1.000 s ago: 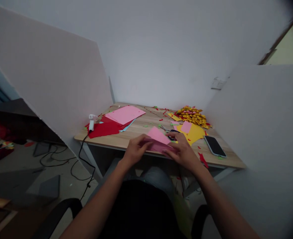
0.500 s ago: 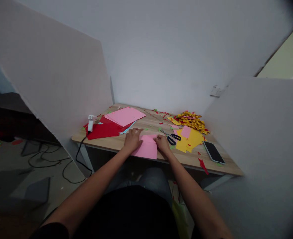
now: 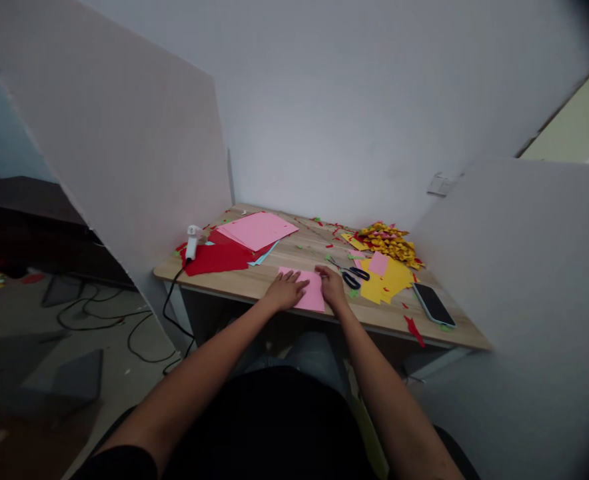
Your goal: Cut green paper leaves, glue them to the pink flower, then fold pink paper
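A small sheet of pink paper (image 3: 315, 297) lies at the table's front edge, between my hands. My left hand (image 3: 285, 291) rests flat on its left part, palm down with the fingers spread. At the sheet's right edge is my right hand (image 3: 332, 287), its fingers curled in on the paper; the thumb's grip is partly hidden. Scissors (image 3: 352, 275) with dark handles lie just right of that hand, blades apart. Beyond them are yellow paper pieces (image 3: 394, 277) with a small pink piece (image 3: 378, 263) on top.
Larger pink sheets (image 3: 259, 230) lie over red paper (image 3: 217, 260) at the back left, beside a white corded tool (image 3: 192, 243). A heap of folded yellow pieces (image 3: 389, 241) sits at the back right. A phone (image 3: 434, 305) lies near the right end. Partitions flank the table.
My left hand has moved from the paper's left edge onto its surface and flattened. The pink paper now shows as a smaller shape. My right hand stays at its right edge.
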Action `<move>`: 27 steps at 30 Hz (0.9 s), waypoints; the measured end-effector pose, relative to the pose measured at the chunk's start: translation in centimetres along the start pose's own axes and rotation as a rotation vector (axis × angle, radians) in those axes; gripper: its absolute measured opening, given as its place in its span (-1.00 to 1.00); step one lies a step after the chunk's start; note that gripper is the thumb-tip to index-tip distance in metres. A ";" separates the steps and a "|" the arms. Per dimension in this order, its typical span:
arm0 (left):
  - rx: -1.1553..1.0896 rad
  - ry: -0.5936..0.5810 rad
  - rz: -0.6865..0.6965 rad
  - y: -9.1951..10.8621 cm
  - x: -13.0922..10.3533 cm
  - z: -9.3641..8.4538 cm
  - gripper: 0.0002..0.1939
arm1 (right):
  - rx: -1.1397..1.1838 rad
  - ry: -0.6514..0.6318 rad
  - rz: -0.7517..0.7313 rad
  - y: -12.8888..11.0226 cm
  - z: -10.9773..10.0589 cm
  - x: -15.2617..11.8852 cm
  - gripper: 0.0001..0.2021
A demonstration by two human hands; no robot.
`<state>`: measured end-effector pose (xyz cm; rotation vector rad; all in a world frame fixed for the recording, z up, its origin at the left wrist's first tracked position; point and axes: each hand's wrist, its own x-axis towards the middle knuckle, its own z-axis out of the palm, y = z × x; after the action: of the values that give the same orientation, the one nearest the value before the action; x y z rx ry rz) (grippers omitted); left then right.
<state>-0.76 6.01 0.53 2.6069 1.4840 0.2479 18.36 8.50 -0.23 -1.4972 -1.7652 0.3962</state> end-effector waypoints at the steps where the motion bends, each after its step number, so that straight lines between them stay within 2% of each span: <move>1: 0.004 -0.009 0.000 0.0 0.0 -0.1 -0.48 | 0.002 -0.025 -0.007 0.3 0.1 0.1 -0.75; 7: 0.008 -0.064 -0.006 -0.4 -0.8 -0.3 -0.38 | -0.040 -0.109 -0.031 2.1 0.2 0.5 -0.69; 11: -0.004 -0.063 -0.045 -2.1 -1.4 -0.6 -0.25 | -0.058 -0.142 -0.038 3.2 0.1 0.8 -0.68; 17: -0.056 -0.015 -0.047 -5.4 -2.1 -1.5 0.09 | -0.100 -0.154 -0.026 3.7 0.4 1.1 -0.70; 21: -0.060 0.036 -0.040 -6.0 -2.6 -1.9 0.22 | -0.153 -0.140 -0.033 3.5 0.1 1.1 -0.70; 24: -0.031 0.055 -0.050 -5.0 -2.5 -2.1 0.10 | -0.197 -0.129 -0.047 3.1 -0.1 0.9 -0.71; 27: 0.007 -0.006 -0.011 -2.3 -1.4 -2.0 -0.28 | -0.242 -0.119 -0.067 2.5 -0.1 0.8 -0.72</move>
<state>-3.82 6.05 1.96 2.6021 1.4990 0.2343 20.19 9.84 -1.59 -1.6028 -2.0099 0.2485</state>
